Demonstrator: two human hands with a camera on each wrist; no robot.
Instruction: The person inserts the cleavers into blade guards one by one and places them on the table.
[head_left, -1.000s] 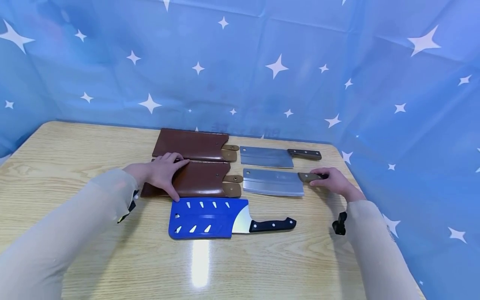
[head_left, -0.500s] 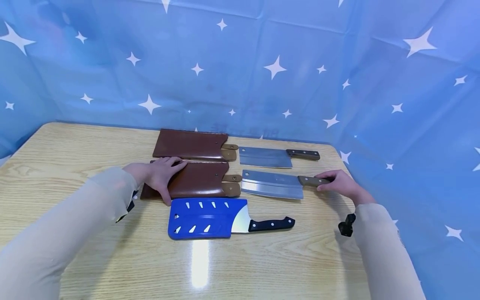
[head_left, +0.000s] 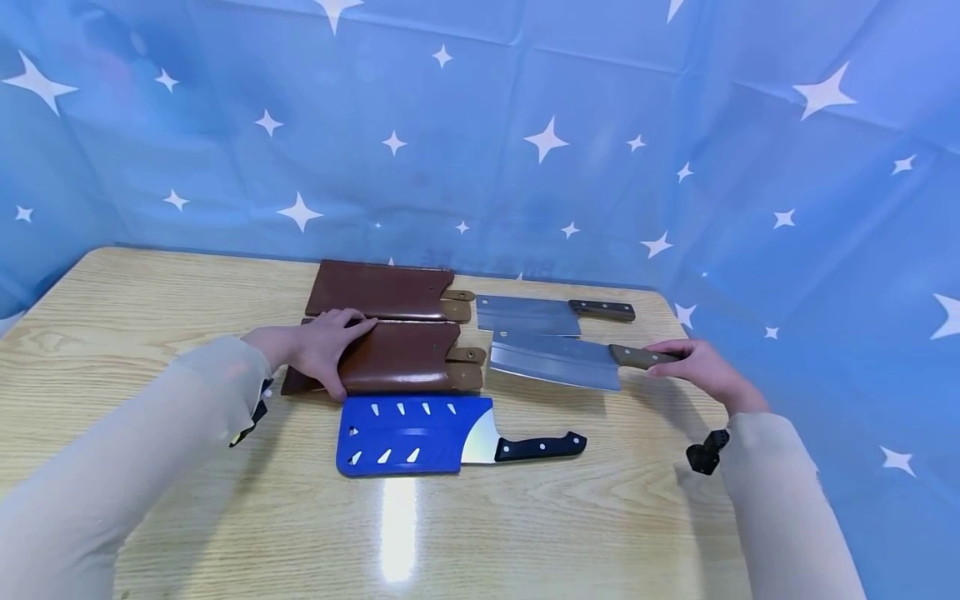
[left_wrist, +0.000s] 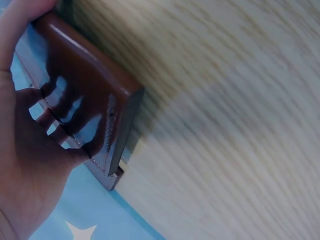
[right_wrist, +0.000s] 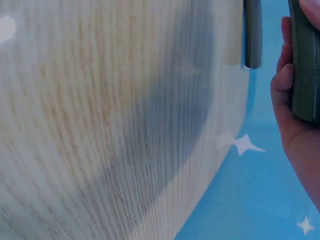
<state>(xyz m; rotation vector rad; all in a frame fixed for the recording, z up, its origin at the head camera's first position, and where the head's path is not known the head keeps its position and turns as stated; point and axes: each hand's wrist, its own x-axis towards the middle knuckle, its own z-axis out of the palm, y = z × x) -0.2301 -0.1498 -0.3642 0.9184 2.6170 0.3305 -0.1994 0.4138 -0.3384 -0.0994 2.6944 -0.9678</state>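
Observation:
My right hand (head_left: 699,368) grips the wooden handle (head_left: 636,357) of a cleaver, whose steel blade (head_left: 555,360) is tilted and raised over the table, casting a shadow below. In the right wrist view the fingers wrap round that handle (right_wrist: 306,75). My left hand (head_left: 321,348) spans the nearer brown leather knife sheath (head_left: 405,358), thumb at its near edge and fingers at its far edge. The left wrist view shows the fingers on the far side of the sheath (left_wrist: 75,75). The sheath's mouth and tan snap strap (head_left: 467,355) face the blade's tip end.
Behind lie a second brown sheath (head_left: 378,290) and a second cleaver (head_left: 525,313) with a dark handle. In front, a knife with a black handle (head_left: 542,447) sits in a blue plastic guard (head_left: 412,435). A blue star-patterned curtain (head_left: 450,150) borders the wooden table (head_left: 300,525).
My right hand has slid back along the handle to the right, then raised the cleaver, its blade now tilted. The left hand stays on the nearer sheath with its thumb shifted slightly.

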